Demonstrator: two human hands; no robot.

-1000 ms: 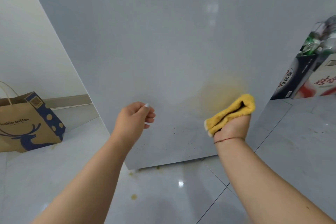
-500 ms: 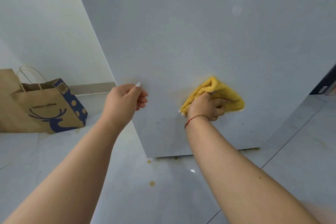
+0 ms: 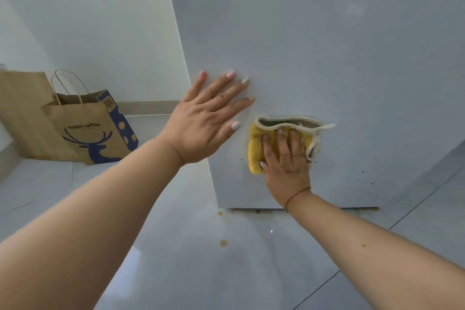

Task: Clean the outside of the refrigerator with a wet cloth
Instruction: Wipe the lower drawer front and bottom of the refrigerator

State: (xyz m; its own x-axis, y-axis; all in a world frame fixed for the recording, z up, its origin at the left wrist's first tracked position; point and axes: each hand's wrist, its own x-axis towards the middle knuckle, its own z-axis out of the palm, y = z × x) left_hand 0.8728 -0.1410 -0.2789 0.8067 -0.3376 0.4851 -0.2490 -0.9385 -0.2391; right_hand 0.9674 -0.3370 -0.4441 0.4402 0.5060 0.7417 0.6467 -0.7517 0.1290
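Now my right hand (image 3: 284,158) presses the yellow cloth (image 3: 256,148) flat against the lower part of the refrigerator (image 3: 327,45) side, fingers laid straight over it, not curled round it. My left hand (image 3: 208,118) is spread open just up and to the left of the cloth, near the panel's front edge; whether the palm touches I cannot tell. The cloth's long axis runs sideways across the panel. Dark specks (image 3: 362,171) dot the panel to the right of the cloth and below it, so I judge the next stroke goes that way, with my right hand the nearer. 2 brown drips (image 3: 223,242) mark the floor (image 3: 201,272) below, and a paper bag (image 3: 85,128) stands at the left.
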